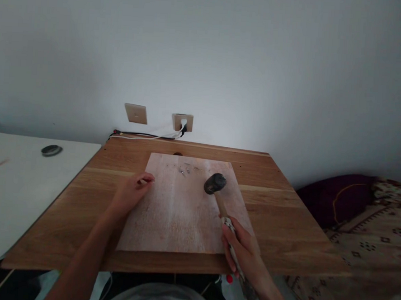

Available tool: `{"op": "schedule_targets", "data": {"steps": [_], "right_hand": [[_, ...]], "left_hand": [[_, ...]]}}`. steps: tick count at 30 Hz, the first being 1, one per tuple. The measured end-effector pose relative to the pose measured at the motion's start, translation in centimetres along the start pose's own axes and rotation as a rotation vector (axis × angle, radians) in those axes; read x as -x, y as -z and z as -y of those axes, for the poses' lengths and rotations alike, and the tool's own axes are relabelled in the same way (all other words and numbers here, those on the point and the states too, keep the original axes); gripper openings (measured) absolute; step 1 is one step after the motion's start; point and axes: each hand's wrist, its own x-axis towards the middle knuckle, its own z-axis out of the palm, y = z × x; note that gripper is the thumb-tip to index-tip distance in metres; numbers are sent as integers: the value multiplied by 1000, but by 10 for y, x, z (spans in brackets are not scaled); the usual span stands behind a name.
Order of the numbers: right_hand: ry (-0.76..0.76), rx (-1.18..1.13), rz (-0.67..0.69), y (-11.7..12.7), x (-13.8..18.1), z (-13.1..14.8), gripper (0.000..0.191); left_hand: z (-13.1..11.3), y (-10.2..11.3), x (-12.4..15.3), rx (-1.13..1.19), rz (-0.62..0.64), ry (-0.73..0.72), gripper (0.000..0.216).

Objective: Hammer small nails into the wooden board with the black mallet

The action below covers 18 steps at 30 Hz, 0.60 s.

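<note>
A pale square wooden board [179,212] lies on a brown wooden table [284,227]. My right hand [243,250] is closed round the handle of a hammer [218,192], whose dark head hovers over the board's far right part. My left hand [131,193] rests at the board's left edge with fingers curled in a pinch; what it pinches is too small to make out. Several small nails [185,169] lie or stand near the board's far edge.
A white table [18,188] adjoins on the left with a dark round object [51,150] on it. Wall sockets [182,121] and cables sit behind the table. A patterned rug [367,250] and a dark cushion [336,199] are at the right.
</note>
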Motion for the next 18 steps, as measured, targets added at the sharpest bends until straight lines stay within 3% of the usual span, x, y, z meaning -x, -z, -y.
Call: {"op": "schedule_targets", "data": {"steps": [7, 18], "right_hand": [[7, -23, 120, -28, -21, 13, 48], [-49, 22, 164, -19, -26, 12, 44]], "left_hand": [[-2, -16, -10, 9, 143, -165, 18], [4, -18, -2, 53, 167, -183, 19]]}}
